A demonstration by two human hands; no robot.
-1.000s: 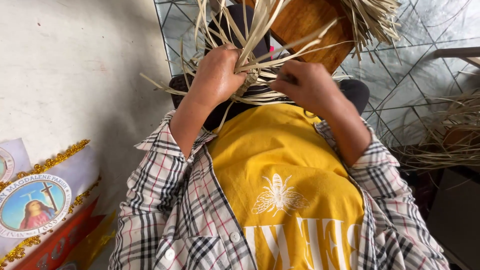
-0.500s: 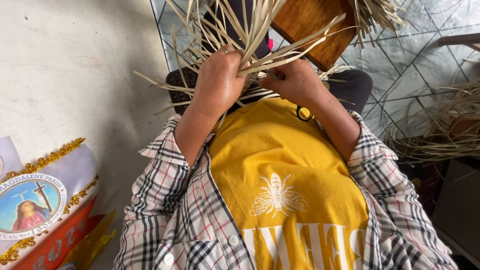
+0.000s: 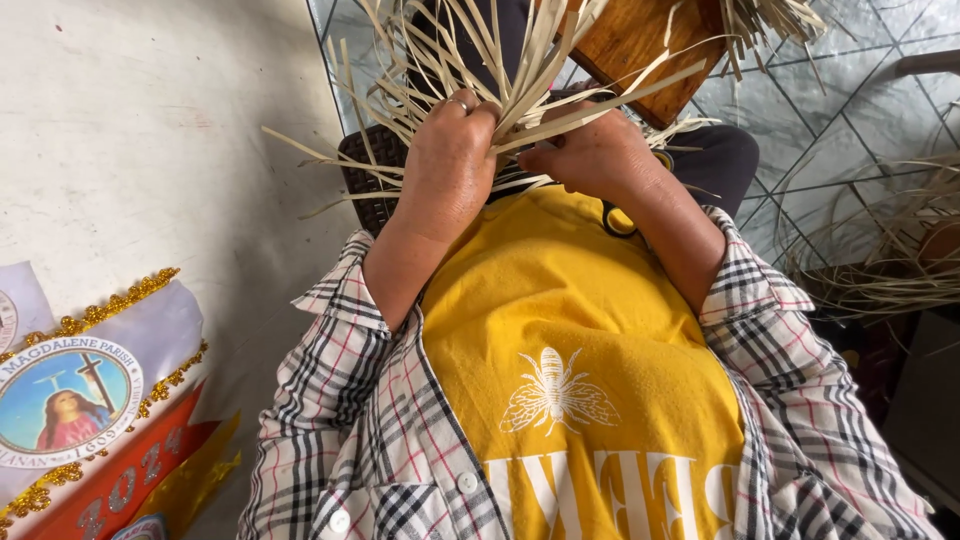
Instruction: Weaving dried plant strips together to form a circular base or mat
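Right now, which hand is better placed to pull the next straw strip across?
Probably the right hand: its fingers pinch single strips at the crossing. The left hand is closed around the straw strips, holding them together.

Pale flat straw strips (image 3: 520, 60) fan upward, bunched over the lap.

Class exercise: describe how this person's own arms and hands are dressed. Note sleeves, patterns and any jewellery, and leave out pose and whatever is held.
Both forearms are bare. Each plaid sleeve, white with black, grey and red checks, is pushed up toward the elbow. The left hand wears a thin ring; the right hand shows no jewellery. No gloves or watch visible.
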